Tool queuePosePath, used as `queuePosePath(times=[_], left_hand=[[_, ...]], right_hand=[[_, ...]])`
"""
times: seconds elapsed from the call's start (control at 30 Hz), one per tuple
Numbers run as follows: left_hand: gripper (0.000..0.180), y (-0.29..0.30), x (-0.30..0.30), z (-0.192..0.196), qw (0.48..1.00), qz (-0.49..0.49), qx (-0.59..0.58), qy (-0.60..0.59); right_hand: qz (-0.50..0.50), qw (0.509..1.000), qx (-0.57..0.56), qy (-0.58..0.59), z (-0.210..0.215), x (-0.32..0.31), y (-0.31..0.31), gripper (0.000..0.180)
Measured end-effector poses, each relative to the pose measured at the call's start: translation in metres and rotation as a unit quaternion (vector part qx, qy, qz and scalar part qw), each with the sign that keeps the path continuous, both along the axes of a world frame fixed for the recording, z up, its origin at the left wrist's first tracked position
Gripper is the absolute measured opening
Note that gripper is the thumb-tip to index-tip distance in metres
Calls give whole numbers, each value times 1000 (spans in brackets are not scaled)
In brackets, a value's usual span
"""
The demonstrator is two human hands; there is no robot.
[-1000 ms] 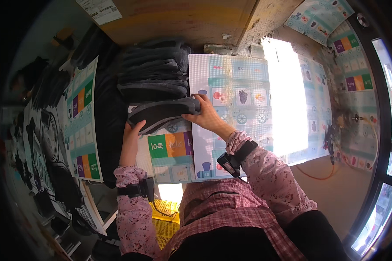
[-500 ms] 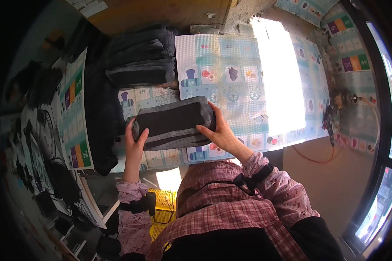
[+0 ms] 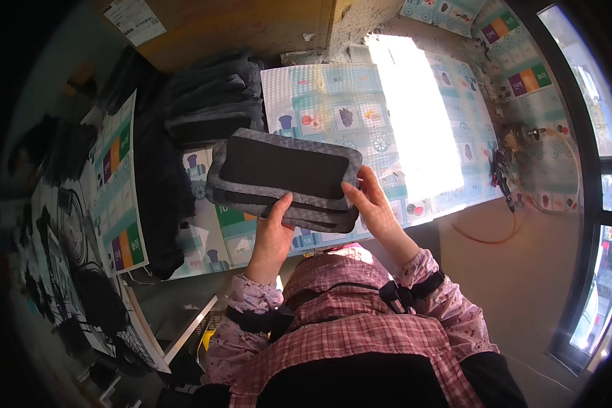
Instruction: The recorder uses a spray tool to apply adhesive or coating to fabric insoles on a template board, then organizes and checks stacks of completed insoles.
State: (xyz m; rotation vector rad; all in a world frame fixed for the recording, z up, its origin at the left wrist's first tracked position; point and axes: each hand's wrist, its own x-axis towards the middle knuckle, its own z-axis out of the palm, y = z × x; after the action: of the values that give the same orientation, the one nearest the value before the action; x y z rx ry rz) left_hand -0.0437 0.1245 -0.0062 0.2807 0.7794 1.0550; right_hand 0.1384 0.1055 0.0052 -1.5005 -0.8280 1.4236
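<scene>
Between my two hands is a small stack of dark rectangular pads, each black in the middle with a grey border and rounded corners. They are held above the covered table, tilted down to the right, with the lower ones showing along the near edge. My left hand grips the near edge, its thumb on the grey border and its other fingers hidden underneath. At the right end my right hand holds the corner, thumb on top. A larger pile of similar dark pads lies behind, to the left.
A printed sheet with fruit pictures covers the table, crossed by bright sunlight. At the right stands a fitting with an orange hose. A printed board stands on the left, and a window is at far right.
My left hand has shifted from the stack's left end to its near edge. The stack has turned clockwise and its layers are more offset. The head view has also shifted a little.
</scene>
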Motion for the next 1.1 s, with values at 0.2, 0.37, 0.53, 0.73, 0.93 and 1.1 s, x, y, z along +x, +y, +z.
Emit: queuePosePath(times=[0.2, 0.37, 0.53, 0.73, 0.93, 1.1], left_hand=[[32, 2, 26, 26, 998, 33, 10, 49], [33, 7, 60, 30, 991, 20, 35, 130], [31, 6, 111, 38, 991, -36, 63, 109], [29, 10, 211, 38, 963, 47, 143, 225], [27, 14, 242, 55, 879, 22, 192, 437], [28, 17, 265, 88, 752, -149, 253, 590]], right_hand=[[8, 833, 321, -450, 34, 27, 6, 34], [11, 944, 169, -283, 47, 55, 3, 31], [3, 984, 144, 107, 55, 123, 21, 42], [27, 971, 93, 220, 80, 244, 40, 38], [-113, 966, 233, 19, 112, 384, 80, 18], [-191, 907, 367, -73, 126, 446, 108, 17]])
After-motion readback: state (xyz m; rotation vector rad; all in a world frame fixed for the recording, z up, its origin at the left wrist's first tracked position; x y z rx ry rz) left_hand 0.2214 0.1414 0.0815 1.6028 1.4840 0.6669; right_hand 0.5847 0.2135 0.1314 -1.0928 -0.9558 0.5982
